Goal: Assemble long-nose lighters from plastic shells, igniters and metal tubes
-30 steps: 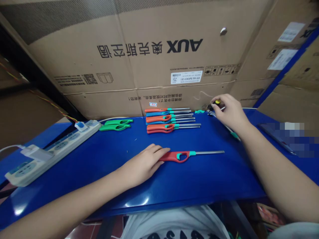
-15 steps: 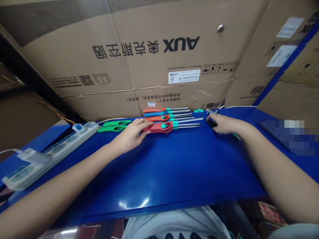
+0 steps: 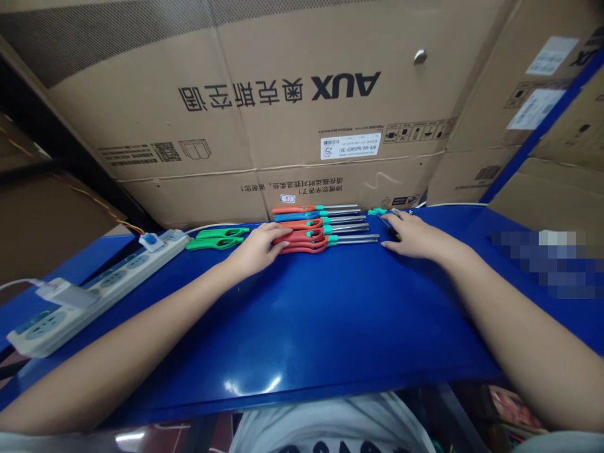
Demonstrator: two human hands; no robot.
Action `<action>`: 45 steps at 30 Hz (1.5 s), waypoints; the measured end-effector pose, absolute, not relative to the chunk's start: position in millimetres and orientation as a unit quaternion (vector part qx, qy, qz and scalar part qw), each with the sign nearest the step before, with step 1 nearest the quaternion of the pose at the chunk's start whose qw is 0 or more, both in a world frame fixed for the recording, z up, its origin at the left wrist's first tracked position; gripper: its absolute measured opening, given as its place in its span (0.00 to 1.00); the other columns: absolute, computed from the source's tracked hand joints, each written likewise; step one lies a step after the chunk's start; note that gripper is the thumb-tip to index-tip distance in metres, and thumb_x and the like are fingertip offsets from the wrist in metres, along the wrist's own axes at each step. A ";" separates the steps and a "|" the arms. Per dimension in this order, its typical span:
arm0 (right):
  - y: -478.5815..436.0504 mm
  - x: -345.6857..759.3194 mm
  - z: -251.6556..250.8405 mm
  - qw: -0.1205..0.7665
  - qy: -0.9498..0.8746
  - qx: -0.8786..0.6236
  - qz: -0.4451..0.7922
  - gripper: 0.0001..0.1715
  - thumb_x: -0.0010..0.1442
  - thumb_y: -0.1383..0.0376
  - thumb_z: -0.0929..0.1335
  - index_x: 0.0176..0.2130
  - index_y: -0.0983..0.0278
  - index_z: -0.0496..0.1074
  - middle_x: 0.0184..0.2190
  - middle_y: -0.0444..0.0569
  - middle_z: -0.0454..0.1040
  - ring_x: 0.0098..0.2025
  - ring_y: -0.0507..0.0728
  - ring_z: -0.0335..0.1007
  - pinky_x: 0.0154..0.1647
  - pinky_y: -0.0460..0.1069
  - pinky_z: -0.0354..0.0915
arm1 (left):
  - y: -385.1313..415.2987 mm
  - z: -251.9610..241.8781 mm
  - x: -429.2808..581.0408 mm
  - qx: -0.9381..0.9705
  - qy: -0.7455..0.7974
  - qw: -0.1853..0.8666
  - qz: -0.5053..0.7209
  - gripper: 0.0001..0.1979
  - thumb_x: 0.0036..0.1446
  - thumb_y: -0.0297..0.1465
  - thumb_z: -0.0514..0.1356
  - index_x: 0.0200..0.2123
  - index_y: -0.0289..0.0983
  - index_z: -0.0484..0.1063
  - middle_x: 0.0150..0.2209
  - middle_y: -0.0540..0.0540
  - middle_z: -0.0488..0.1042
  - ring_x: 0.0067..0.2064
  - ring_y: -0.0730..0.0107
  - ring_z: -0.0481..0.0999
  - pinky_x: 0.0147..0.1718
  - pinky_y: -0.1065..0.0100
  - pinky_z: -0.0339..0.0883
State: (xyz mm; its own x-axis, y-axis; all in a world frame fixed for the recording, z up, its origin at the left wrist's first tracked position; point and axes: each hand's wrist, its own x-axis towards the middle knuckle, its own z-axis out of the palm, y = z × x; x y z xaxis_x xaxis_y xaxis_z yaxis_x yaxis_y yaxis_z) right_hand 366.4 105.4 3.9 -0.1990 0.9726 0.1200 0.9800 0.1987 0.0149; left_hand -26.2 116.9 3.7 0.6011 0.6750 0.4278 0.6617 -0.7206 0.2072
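Several long-nosed lighters lie in a row, with orange, blue and red handles and metal tubes pointing right. My left hand (image 3: 257, 248) is closed, thumb and fingers on the handle ends of the red lighters (image 3: 304, 241) nearest me. Past the tube tips is my right hand (image 3: 410, 236), thumb and fingers apart, the thumb close to the nearest tube end. Between its fingers shows a small tool with a dark and yellow handle (image 3: 393, 234), partly hidden and apparently lying on the table. Two green lighter handles (image 3: 217, 239) lie left of my left hand.
The blue table (image 3: 283, 327) backs onto a large cardboard box (image 3: 283, 126). A white power strip (image 3: 108, 289) with plugs and cables runs along the left. Small teal pieces (image 3: 377, 212) lie by the box behind my right hand. A blurred-out patch (image 3: 552, 258) sits at right.
My right hand has moved left towards the tube tips and its fingers have spread. One protruding tube has shifted left, nearer its neighbours. My left hand stays on the red handles.
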 end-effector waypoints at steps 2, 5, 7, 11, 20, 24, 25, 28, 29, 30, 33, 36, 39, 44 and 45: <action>102.1 359.3 5.3 0.071 -0.790 -0.605 -0.069 0.42 0.59 0.51 0.69 0.66 0.65 0.61 0.56 0.66 0.69 0.57 0.74 0.69 0.55 0.65 0.68 | 116.2 5.1 -25.5 0.892 0.374 0.013 0.253 0.15 0.67 0.32 0.55 0.52 0.34 0.75 0.49 0.38 0.78 0.51 0.57 0.77 0.52 0.53 0.72; 98.3 348.3 6.9 0.103 -0.810 -0.570 -0.087 0.40 0.60 0.52 0.69 0.66 0.65 0.61 0.57 0.65 0.69 0.57 0.73 0.69 0.56 0.64 0.67 | 114.7 8.2 -24.6 0.891 0.372 0.010 0.260 0.14 0.66 0.32 0.56 0.51 0.35 0.76 0.48 0.38 0.78 0.51 0.57 0.77 0.52 0.54 0.72; 97.5 342.0 6.9 0.113 -0.822 -0.550 -0.093 0.36 0.61 0.54 0.69 0.64 0.64 0.63 0.58 0.63 0.69 0.58 0.72 0.68 0.57 0.65 0.67 | 114.6 9.8 -24.5 0.891 0.370 0.007 0.263 0.13 0.66 0.31 0.56 0.50 0.35 0.76 0.48 0.39 0.78 0.50 0.57 0.76 0.52 0.54 0.72; 97.3 332.7 7.2 0.113 -0.837 -0.526 -0.100 0.30 0.64 0.57 0.67 0.62 0.64 0.66 0.56 0.61 0.71 0.58 0.71 0.68 0.57 0.64 0.66 | 116.6 9.5 -25.7 0.891 0.367 -0.013 0.267 0.12 0.65 0.29 0.57 0.48 0.35 0.77 0.47 0.39 0.79 0.49 0.57 0.75 0.51 0.54 0.71; 91.2 323.5 13.5 0.190 -0.834 -0.507 -0.103 0.25 0.65 0.56 0.66 0.58 0.64 0.68 0.56 0.59 0.72 0.56 0.69 0.69 0.56 0.63 0.68 | 107.6 25.4 -32.9 0.873 0.381 -0.040 0.302 0.14 0.65 0.35 0.57 0.47 0.35 0.77 0.47 0.39 0.79 0.49 0.57 0.75 0.52 0.56 0.69; 91.0 321.4 15.4 0.253 -0.830 -0.486 -0.104 0.22 0.66 0.58 0.65 0.56 0.63 0.70 0.54 0.58 0.74 0.56 0.67 0.70 0.55 0.62 0.69 | 115.4 40.5 -53.7 0.847 0.444 -0.055 0.288 0.16 0.65 0.37 0.54 0.48 0.37 0.77 0.50 0.41 0.78 0.52 0.57 0.75 0.56 0.57 0.66; 90.6 320.6 15.9 0.267 -0.829 -0.479 -0.107 0.20 0.66 0.58 0.64 0.54 0.63 0.71 0.53 0.58 0.75 0.55 0.67 0.71 0.55 0.62 0.69 | 119.8 42.6 -61.7 0.836 0.474 -0.070 0.268 0.16 0.64 0.37 0.54 0.49 0.37 0.76 0.50 0.41 0.78 0.53 0.56 0.74 0.56 0.57 0.65; 87.7 317.3 17.8 0.295 -0.823 -0.471 -0.114 0.16 0.65 0.60 0.64 0.49 0.63 0.74 0.46 0.55 0.79 0.49 0.65 0.75 0.49 0.59 0.70 | 133.5 44.6 -88.5 0.804 0.569 -0.080 0.153 0.15 0.58 0.37 0.57 0.43 0.35 0.76 0.45 0.39 0.78 0.49 0.53 0.75 0.52 0.58 0.66; 86.1 316.0 18.3 0.300 -0.816 -0.481 -0.114 0.16 0.65 0.61 0.64 0.48 0.63 0.75 0.42 0.54 0.80 0.44 0.64 0.77 0.45 0.57 0.70 | 136.8 44.2 -97.0 0.800 0.580 -0.073 0.135 0.14 0.56 0.37 0.59 0.40 0.34 0.76 0.41 0.39 0.78 0.46 0.53 0.76 0.49 0.59 0.68; 84.3 314.8 18.6 0.304 -0.806 -0.496 -0.113 0.16 0.64 0.61 0.64 0.47 0.62 0.76 0.38 0.52 0.81 0.39 0.62 0.78 0.40 0.55 0.70 | 139.1 43.4 -104.7 0.795 0.590 -0.068 0.119 0.13 0.54 0.37 0.60 0.38 0.34 0.76 0.38 0.39 0.78 0.43 0.53 0.77 0.45 0.60 0.69; 79.5 311.5 18.7 0.311 -0.778 -0.533 -0.117 0.17 0.64 0.61 0.64 0.47 0.60 0.78 0.29 0.47 0.81 0.29 0.59 0.77 0.30 0.51 0.64 | 140.9 39.4 -121.6 0.784 0.609 -0.065 0.096 0.16 0.54 0.39 0.60 0.38 0.33 0.76 0.37 0.38 0.78 0.42 0.52 0.76 0.41 0.62 0.67; 77.4 309.6 18.1 0.309 -0.775 -0.538 -0.118 0.17 0.63 0.61 0.64 0.46 0.59 0.78 0.27 0.46 0.81 0.28 0.58 0.76 0.29 0.50 0.62 | 141.4 33.6 -129.8 0.780 0.619 -0.051 0.074 0.17 0.53 0.43 0.61 0.37 0.35 0.76 0.36 0.41 0.78 0.40 0.56 0.76 0.38 0.65 0.65; 77.9 309.3 17.0 0.308 -0.774 -0.543 -0.110 0.17 0.62 0.61 0.64 0.45 0.59 0.79 0.27 0.45 0.80 0.27 0.58 0.76 0.28 0.50 0.61 | 144.0 27.2 -133.3 0.778 0.626 -0.020 0.049 0.14 0.52 0.44 0.62 0.31 0.38 0.76 0.30 0.45 0.78 0.32 0.61 0.76 0.31 0.67 0.62; 80.1 311.5 14.0 0.322 -0.770 -0.540 -0.105 0.17 0.61 0.61 0.64 0.44 0.59 0.79 0.26 0.46 0.80 0.26 0.58 0.75 0.28 0.50 0.61 | 141.3 22.7 -135.7 0.783 0.621 0.001 0.038 0.13 0.56 0.41 0.59 0.32 0.38 0.78 0.30 0.47 0.78 0.32 0.64 0.76 0.32 0.68 0.62; 80.4 312.0 13.6 0.324 -0.770 -0.540 -0.103 0.17 0.61 0.61 0.64 0.44 0.59 0.79 0.26 0.46 0.79 0.26 0.58 0.75 0.28 0.50 0.61 | 139.7 22.9 -135.7 0.784 0.619 0.001 0.038 0.13 0.56 0.40 0.59 0.33 0.38 0.78 0.30 0.48 0.78 0.33 0.64 0.76 0.33 0.68 0.62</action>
State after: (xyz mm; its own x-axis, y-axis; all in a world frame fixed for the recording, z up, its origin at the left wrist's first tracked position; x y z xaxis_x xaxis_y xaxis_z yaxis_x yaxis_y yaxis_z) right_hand 312.0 80.4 13.6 -0.2077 0.7649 0.6098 0.8978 0.3966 -0.1917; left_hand -135.7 139.7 22.9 0.2307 0.9713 0.0584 0.9712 -0.2335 0.0477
